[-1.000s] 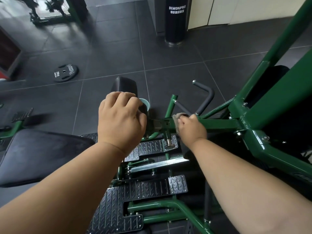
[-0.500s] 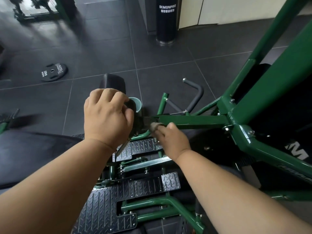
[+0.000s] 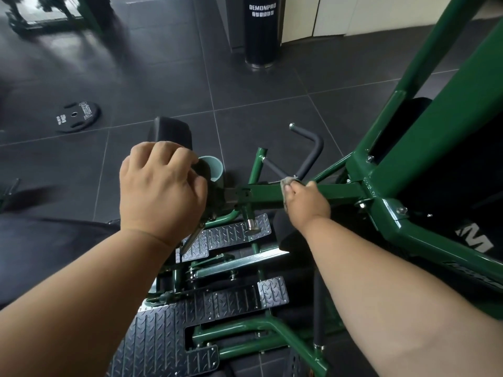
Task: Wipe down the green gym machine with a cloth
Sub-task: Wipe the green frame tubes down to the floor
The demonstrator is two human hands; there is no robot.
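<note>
Far left on the dark tile floor lies a black weight plate [image 3: 77,117], flat, well apart from everything else. Near left edge – a black seat pad [image 3: 49,240], mostly dark, partly under my left forearm.

My left hand [image 3: 160,186] sits left of centre, fingers curled over a black padded roller [image 3: 171,133] and its dark end piece; I'm gripping it from above. Just right of my knuckles is a pale green tube end [image 3: 213,167], open mouth facing up.

Below my hands: ridged black foot plates [image 3: 163,341], stepped, with green tubing running under them and a shiny metal bar between the steps.

Centre – the horizontal green bar [image 3: 261,190] of the green machine [image 3: 435,148], running from the roller end rightward to the big frame joint. My right hand [image 3: 307,200] is wrapped over this bar, fingers curled, pinching a small grey-beige cloth [image 3: 285,185] against it. Cloth is bunched; only its edge shows at the left side of my fist and a bit below the bar.

Just behind my right hand a black foam handle [image 3: 313,151] bends up and away. Far centre stands a black cylinder [image 3: 262,31] with white lettering, upright on the floor.

Right side: thick green frame beams rise diagonally to the top right corner; a black panel with a white letter M [image 3: 475,240] sits behind the lower beam.
</note>
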